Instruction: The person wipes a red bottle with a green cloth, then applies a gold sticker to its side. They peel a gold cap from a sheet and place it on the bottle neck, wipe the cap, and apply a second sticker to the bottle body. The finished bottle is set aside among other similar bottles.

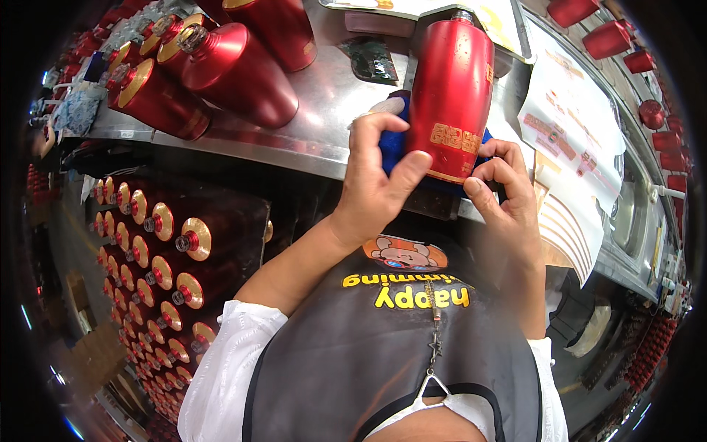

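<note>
A red glass bottle with gold decoration lies on a blue cloth at the metal bench's front edge, its neck pointing away from me. At its left side is my left hand, fingers curled and apart, the thumb at the bottle's lower side. My right hand is at the lower right side, fingers bent, fingertips near the base. Whether either hand grips the bottle or only touches it is not clear. Small water drops show on the bottle's upper part.
Several red bottles stand on the metal bench at left. Many more with gold shoulders stand below at left. A dark wet sheet lies behind the cloth. Printed transfer sheets are at right, near a metal tray and a sink.
</note>
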Demonstrator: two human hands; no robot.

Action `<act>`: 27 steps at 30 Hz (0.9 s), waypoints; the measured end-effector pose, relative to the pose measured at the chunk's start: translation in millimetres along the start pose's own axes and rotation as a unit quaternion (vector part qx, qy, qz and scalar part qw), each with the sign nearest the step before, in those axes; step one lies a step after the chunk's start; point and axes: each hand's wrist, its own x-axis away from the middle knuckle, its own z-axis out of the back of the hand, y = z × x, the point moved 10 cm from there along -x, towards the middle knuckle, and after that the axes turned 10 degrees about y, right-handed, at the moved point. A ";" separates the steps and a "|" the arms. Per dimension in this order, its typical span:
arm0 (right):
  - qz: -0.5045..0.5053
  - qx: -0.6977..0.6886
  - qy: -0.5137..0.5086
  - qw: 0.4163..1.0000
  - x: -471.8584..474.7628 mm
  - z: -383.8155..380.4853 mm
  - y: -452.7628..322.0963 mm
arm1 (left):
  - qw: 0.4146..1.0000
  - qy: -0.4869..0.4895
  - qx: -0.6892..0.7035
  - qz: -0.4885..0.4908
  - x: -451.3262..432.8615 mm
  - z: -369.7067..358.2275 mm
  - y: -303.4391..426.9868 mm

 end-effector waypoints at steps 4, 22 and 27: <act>-0.003 -0.006 -0.015 1.000 -2.8 -1.8 2.2 | 0.910 0.027 -0.156 -0.384 33.4 10.3 66.8; 0.013 -0.021 -0.108 0.994 -3.6 -2.6 8.0 | 0.777 -0.138 -0.276 -0.549 44.1 -34.1 84.5; 0.000 -0.020 -0.122 0.992 -3.6 -0.4 12.4 | 0.888 -0.117 -0.158 -0.415 12.1 -30.4 68.7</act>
